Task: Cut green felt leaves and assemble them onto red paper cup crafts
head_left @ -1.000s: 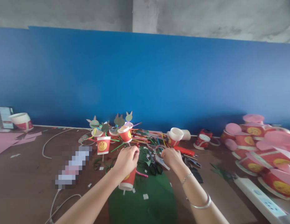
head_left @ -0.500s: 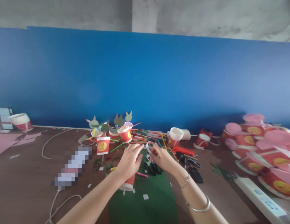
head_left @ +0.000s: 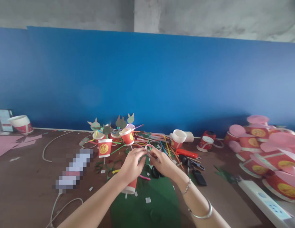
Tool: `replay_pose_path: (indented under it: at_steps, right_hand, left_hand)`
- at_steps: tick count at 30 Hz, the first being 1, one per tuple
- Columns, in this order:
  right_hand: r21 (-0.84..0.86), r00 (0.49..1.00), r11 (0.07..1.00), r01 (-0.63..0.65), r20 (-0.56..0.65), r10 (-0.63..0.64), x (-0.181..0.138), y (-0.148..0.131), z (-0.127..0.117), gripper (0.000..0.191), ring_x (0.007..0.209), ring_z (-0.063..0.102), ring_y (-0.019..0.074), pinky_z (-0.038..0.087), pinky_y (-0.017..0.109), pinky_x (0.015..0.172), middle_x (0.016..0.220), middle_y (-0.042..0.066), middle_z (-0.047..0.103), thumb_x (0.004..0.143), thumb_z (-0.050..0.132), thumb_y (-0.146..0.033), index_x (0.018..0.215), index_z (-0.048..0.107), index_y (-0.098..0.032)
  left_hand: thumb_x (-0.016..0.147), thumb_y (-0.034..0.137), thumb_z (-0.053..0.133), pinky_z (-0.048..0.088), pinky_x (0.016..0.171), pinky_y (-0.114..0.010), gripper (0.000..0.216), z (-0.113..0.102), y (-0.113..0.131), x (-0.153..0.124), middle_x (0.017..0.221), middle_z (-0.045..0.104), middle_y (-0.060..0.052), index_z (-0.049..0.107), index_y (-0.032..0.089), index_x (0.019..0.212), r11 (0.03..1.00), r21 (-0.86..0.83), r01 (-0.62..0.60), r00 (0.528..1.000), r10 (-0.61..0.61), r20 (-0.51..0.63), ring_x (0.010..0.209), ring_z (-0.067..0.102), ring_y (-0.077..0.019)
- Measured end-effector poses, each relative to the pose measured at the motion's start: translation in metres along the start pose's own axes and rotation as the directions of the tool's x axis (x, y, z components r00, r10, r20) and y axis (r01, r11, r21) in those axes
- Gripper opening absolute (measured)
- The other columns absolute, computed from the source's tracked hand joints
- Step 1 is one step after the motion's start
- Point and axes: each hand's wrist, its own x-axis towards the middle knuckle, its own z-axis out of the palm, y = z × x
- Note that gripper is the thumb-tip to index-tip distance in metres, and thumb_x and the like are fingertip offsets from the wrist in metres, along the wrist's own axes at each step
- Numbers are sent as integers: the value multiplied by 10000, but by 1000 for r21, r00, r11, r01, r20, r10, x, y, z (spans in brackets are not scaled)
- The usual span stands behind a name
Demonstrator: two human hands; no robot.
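My right hand (head_left: 160,161) is closed on a thin white ring that looks like a roll of tape (head_left: 149,146). My left hand (head_left: 133,161) has its fingers stretched forward, thumb apart, with the fingertips close against the left side of the roll. Whether they touch it I cannot tell. Beneath my left wrist, a red paper cup (head_left: 131,186) lies partly hidden, its white rim toward me. A pink stick (head_left: 144,178) shows between my hands. Black scissors handles (head_left: 156,172) are partly covered by my right hand.
Red cups with paper animal heads (head_left: 104,148) stand back left, beside loose coloured sticks (head_left: 147,137). A white cup (head_left: 179,136), red tool (head_left: 186,153) and black object (head_left: 199,177) lie right. Stacked cups (head_left: 256,161) and a power strip (head_left: 263,199) are far right.
My right hand has moved slightly left with the tape roll, bringing it up to my left fingertips. The left hand has hardly moved.
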Motion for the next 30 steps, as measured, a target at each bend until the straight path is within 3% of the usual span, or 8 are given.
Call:
replay_pose_path:
  at_steps: [7,13,16,23,30]
  right_hand:
    - [16,1000,1000,-11,23,10,0,-4,-1,117,594,513,121,357,222,567,648,-24,555,849,427,-187,734,448,-197]
    - [2,999,999,-35,26,35,0,-5,-2,88,611,525,124,358,224,576,664,-20,570,840,422,-175,767,466,-196]
    - [3,1000,1000,-16,16,16,0,-4,-1,86,595,508,120,354,220,564,649,-25,547,843,426,-178,769,466,-195]
    - [-11,998,1000,30,-49,-30,1,-10,1,182,596,492,118,337,213,543,659,-7,565,875,417,-231,778,559,-173]
    - [24,990,999,-28,-136,31,2,-12,10,186,538,463,106,333,197,515,575,-24,536,815,472,-213,654,557,-171]
  left_hand:
    - [829,141,499,469,905,-349,164,-6,5,2,1054,658,-54,633,210,894,990,-107,86,996,-88,-11,1020,593,-198]
    - [824,146,510,473,901,-383,296,-4,2,0,1093,649,-74,560,203,1110,990,-112,80,996,-85,-41,1027,593,-209]
    - [807,112,526,467,910,-382,253,-2,1,2,1062,668,-66,620,205,1022,997,-73,31,998,-36,-59,1011,602,-208]
    - [795,143,570,489,835,-327,123,0,3,0,931,678,-40,649,207,864,992,-88,89,992,-96,-85,914,620,-191]
    - [787,119,555,474,811,-313,94,0,1,0,882,643,-34,613,191,804,994,-85,71,989,-81,-120,884,595,-180]
